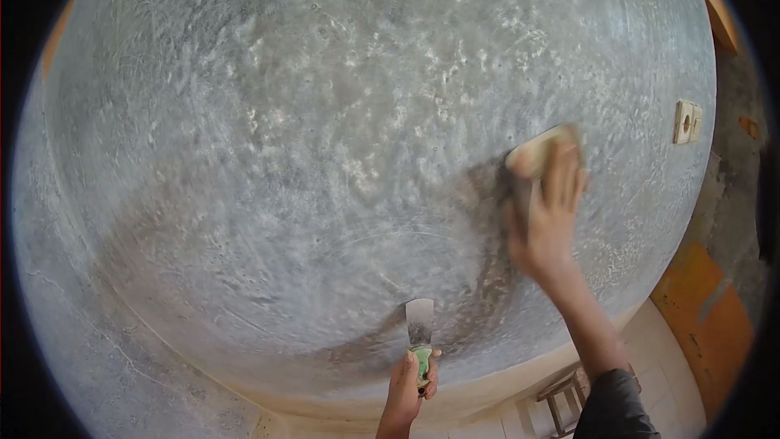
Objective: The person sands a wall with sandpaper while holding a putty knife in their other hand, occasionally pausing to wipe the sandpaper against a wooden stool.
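Observation:
A grey, rough plastered wall (325, 179) with pale mottled patches and scratches fills most of the view. My right hand (554, 211) is raised against it at right of centre, fingers closed over a pale beige pad (532, 153) that looks like a sanding block; motion blurs both. Low in the middle, my left hand (410, 382) grips the green handle of a putty knife (420, 323), its flat metal blade pointing up in front of the wall.
A white wall socket (686, 122) sits at the right edge of the wall. Below right, a wooden stool (562, 402) stands on the pale tiled floor (662, 358), near an orange-painted surface (707, 309). On the left, another grey wall (57, 317) meets this one at a corner.

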{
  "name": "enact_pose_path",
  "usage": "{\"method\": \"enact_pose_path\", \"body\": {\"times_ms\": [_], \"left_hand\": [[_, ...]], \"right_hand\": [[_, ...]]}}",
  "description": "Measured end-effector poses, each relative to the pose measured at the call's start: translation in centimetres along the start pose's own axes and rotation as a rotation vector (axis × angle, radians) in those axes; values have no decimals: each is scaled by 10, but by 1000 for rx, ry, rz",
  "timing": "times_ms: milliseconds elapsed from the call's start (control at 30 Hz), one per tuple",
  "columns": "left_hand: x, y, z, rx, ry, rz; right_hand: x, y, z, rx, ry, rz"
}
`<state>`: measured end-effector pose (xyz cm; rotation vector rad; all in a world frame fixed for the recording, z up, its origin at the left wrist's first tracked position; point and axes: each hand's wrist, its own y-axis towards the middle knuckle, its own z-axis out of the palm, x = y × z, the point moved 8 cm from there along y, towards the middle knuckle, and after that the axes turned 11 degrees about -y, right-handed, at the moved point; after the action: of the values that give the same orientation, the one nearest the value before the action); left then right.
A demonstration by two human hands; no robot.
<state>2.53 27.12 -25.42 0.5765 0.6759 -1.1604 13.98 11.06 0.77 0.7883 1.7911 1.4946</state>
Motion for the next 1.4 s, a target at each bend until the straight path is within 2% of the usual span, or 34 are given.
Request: {"method": "enact_pose_path", "body": {"times_ms": [33, 67, 100, 167, 200, 233, 300, 333, 367, 433, 467, 533, 567, 633, 667, 700, 767, 800, 867, 900, 967, 1000, 1033, 1067, 1200, 1300, 1333, 1367, 1400], "left_hand": [[0, -1, 0, -17, 12, 0], [0, 0, 0, -20, 6, 7], [-1, 2, -3, -27, -17, 26], [-4, 0, -4, -45, -39, 51], [-6, 0, -2, -58, -29, 56], [-8, -1, 0, -73, -19, 61], [-12, -2, 0, -82, -39, 80], [-13, -2, 0, -80, -56, 93], [-16, -2, -2, -93, -58, 105], [-21, -5, -6, -93, -53, 167], [-21, -8, -10, -106, -52, 172], [-24, -7, -17, -141, -56, 164], [-25, -6, -19, -140, -59, 173], [-28, -7, -24, -145, -53, 175], [-33, -8, -26, -145, -53, 187], [-37, -11, -27, -148, -58, 191], [-46, -15, -32, -153, -69, 194], [-51, -17, -37, -155, -70, 189], [-64, -16, -49, -152, -71, 188], [-71, -17, -56, -141, -74, 195], [-85, -22, -72, -133, -74, 197], [-94, -24, -78, -102, -50, 199], [-105, -26, -84, -68, -28, 202], [-118, -28, -93, -63, -26, 205], [-174, -43, -142, -50, 32, 207], [-193, -50, -164, -25, -5, 178], [-198, -52, -171, -29, -12, 164], [-202, -53, -177, -32, -24, 150], [-206, -54, -181, -19, -17, 131]], "right_hand": [[20, -8, 8, 98, -76, -173], [46, -34, 18, 295, 27, -386], [45, -33, 20, 292, 31, -395], [57, -44, 31, 366, -96, -655], [33, -17, 22, 228, 55, -404], [29, -2, 20, 224, 67, -413], [-3, 28, 5, 88, -8, -53], [13, 22, 11, 98, -48, -130], [38, 3, 17, 302, -34, -365], [87, -43, 19, 207, 149, -845], [82, -46, 19, 205, 162, -847], [50, 6, 16, 261, 94, -505], [48, 14, 17, 254, 95, -511], [18, 39, 10, 74, -130, -140], [35, 24, 16, 119, -96, -249], [65, 4, 19, 240, 47, -453], [103, -42, 28, 343, 261, -795], [105, -30, 20, 344, 259, -794], [77, 30, 10, 341, 3, -350], [81, 38, 15, 342, 2, -350], [68, 53, 2, 13, -23, -9], [95, 36, 14, 88, -144, -100], [131, 15, 18, 129, -14, -274], [144, 22, 19, 124, -16, -274], [178, 51, 17, 117, -50, -27], [225, 33, 28, 143, -49, 15], [262, 1, 46, 319, -12, -150], [266, -2, 52, 323, -30, -136], [287, -5, 51, 283, -1, -310]]}}
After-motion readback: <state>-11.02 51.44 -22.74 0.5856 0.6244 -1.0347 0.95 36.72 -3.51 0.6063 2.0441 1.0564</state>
